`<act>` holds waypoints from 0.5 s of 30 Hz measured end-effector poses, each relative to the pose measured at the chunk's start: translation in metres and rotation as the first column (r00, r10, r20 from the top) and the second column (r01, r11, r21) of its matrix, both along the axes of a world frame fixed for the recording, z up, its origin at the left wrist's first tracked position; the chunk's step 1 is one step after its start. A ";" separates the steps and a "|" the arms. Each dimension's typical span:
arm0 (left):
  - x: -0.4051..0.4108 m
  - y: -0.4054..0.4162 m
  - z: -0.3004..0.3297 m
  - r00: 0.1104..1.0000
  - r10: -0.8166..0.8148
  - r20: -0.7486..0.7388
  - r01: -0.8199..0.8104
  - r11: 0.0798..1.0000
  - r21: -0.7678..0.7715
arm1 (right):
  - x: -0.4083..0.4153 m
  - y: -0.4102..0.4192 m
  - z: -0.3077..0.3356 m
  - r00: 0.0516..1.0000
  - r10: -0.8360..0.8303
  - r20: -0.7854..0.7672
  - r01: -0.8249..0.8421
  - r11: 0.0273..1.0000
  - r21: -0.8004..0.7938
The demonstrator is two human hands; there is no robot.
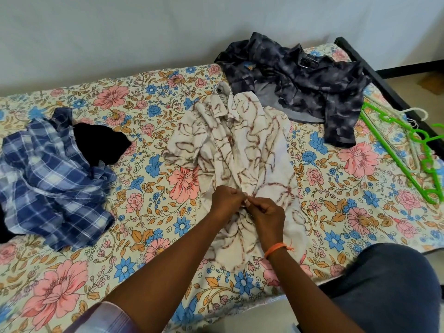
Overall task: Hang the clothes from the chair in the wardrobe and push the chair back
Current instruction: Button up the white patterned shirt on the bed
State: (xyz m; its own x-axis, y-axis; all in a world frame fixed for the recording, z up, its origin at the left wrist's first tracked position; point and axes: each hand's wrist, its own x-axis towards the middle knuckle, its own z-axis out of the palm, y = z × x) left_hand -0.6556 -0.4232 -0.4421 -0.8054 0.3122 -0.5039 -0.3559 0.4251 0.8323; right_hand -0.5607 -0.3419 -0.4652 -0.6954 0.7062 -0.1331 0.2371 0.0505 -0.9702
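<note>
I pinch the white shirt's [240,150] front edges between my left hand [225,200] and right hand [266,216], apparently buttoning it on the bed [149,236] before hanging; green hangers [408,150] wait nearby.

One head-worn camera looks forward and down, close over a flowered bed [134,150] set against a wall [120,32].
</note>
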 end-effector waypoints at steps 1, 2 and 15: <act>-0.001 0.000 -0.002 1.000 -0.006 -0.001 0.006 1.000 0.000 | 0.000 0.000 0.001 1.000 -0.004 -0.001 0.004 1.000 -0.010; -0.001 0.000 -0.003 1.000 -0.021 -0.006 0.021 1.000 -0.007 | 0.001 0.000 0.001 1.000 -0.014 0.004 0.014 0.999 -0.031; 0.000 0.005 -0.002 0.942 0.040 0.334 -0.076 0.992 0.096 | -0.009 0.014 0.003 1.000 0.012 0.027 -0.004 0.962 -0.272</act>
